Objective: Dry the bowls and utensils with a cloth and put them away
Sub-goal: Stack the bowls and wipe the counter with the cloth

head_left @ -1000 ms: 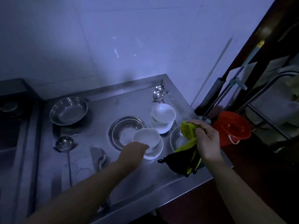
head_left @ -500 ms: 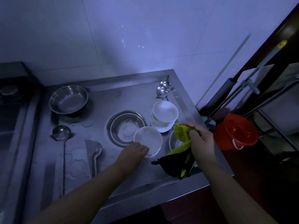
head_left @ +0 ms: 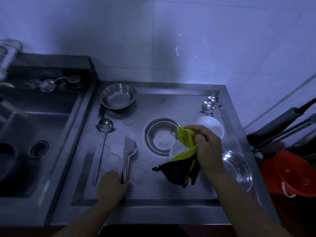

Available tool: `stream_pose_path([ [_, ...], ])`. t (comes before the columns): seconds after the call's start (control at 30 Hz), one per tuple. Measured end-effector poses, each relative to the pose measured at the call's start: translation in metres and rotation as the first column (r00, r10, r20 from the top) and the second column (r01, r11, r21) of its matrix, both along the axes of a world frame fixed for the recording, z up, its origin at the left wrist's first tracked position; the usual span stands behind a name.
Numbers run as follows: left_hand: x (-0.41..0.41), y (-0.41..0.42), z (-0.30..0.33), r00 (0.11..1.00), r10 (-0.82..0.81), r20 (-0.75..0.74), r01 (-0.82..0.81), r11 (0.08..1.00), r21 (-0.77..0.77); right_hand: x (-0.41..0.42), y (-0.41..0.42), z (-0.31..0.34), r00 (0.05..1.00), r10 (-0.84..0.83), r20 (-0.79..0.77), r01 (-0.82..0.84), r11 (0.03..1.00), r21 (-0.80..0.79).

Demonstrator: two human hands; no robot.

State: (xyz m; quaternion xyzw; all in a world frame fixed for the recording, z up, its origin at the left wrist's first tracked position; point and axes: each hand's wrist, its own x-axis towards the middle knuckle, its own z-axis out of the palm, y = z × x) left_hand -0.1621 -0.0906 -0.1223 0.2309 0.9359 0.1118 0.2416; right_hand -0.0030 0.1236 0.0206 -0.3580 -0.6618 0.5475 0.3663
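Note:
My right hand (head_left: 207, 147) grips a yellow and black cloth (head_left: 185, 161) above a white bowl (head_left: 175, 149) on the steel drainboard (head_left: 153, 189). My left hand (head_left: 112, 184) is at the near end of a steel spatula (head_left: 128, 154), with fingers and thumb closed around its handle. A stack of white bowls (head_left: 213, 126) stands behind my right hand. Steel bowls sit at the centre (head_left: 160, 135), back left (head_left: 118, 97) and right (head_left: 237, 166). A ladle (head_left: 105, 125) lies left of the spatula, and two more ladles (head_left: 209, 105) lie at the back right.
A sink basin (head_left: 34, 134) lies to the left, with small items on its back ledge. A red bucket (head_left: 290, 175) and dark long handles stand off the counter's right end. A tiled wall rises behind. Water patches mark the drainboard.
My left hand left the white bowl and moved left to the spatula's handle. The right hand with the cloth moved over the white bowl. The view swung left, revealing the sink.

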Motion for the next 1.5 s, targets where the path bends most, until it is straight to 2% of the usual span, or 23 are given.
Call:
stream_pose_path([
  [0.23, -0.002, -0.005, -0.009, 0.990, 0.069, 0.123, -0.077, 0.995, 0.059, -0.029, -0.012, -0.002, 0.996, 0.086, 0.005, -0.086, 0.996, 0.016],
  [0.4, -0.020, -0.009, -0.010, 0.990, 0.082, 0.114, -0.098, 0.986, 0.138, -0.043, -0.023, -0.009, 0.994, 0.102, 0.039, -0.102, 0.995, 0.007],
  [0.63, -0.051, -0.021, -0.008, 0.995, 0.071, 0.075, -0.080, 0.989, 0.126, -0.058, -0.040, -0.026, 0.987, 0.146, 0.070, -0.145, 0.989, -0.020],
  [0.73, -0.060, -0.026, -0.006, 0.990, 0.112, 0.084, -0.121, 0.986, 0.112, -0.067, -0.048, -0.035, 0.981, 0.170, 0.088, -0.167, 0.985, -0.039],
  [0.83, -0.060, -0.026, 0.002, 0.977, 0.202, 0.074, -0.212, 0.962, 0.171, -0.076, -0.058, -0.056, 0.964, 0.208, 0.165, -0.199, 0.977, -0.070],
  [0.9, -0.057, -0.025, 0.007, 0.976, 0.219, 0.012, -0.218, 0.957, 0.192, -0.081, -0.068, -0.077, 0.939, 0.252, 0.232, -0.235, 0.967, -0.099],
  [1.03, -0.050, -0.025, 0.015, 0.989, 0.146, -0.031, -0.134, 0.959, 0.249, -0.087, -0.088, -0.117, 0.899, 0.302, 0.316, -0.286, 0.953, -0.095],
  [1.27, -0.049, -0.016, 0.022, 0.997, -0.053, 0.061, 0.034, 0.961, 0.275, -0.090, -0.097, -0.135, 0.765, 0.330, 0.553, -0.369, 0.928, -0.044],
  [1.33, -0.050, -0.007, 0.028, 0.990, -0.095, 0.102, 0.057, 0.944, 0.324, -0.087, -0.096, -0.131, 0.773, 0.287, 0.566, -0.342, 0.939, -0.009],
  [1.4, -0.048, 0.004, 0.034, 0.981, -0.145, 0.133, 0.085, 0.923, 0.375, -0.079, -0.096, -0.121, 0.820, 0.214, 0.531, -0.272, 0.962, 0.034],
  [1.5, -0.039, 0.024, 0.041, 0.951, -0.265, 0.159, 0.166, 0.873, 0.459, -0.058, -0.094, -0.100, 0.875, 0.008, 0.484, -0.085, 0.987, 0.137],
])
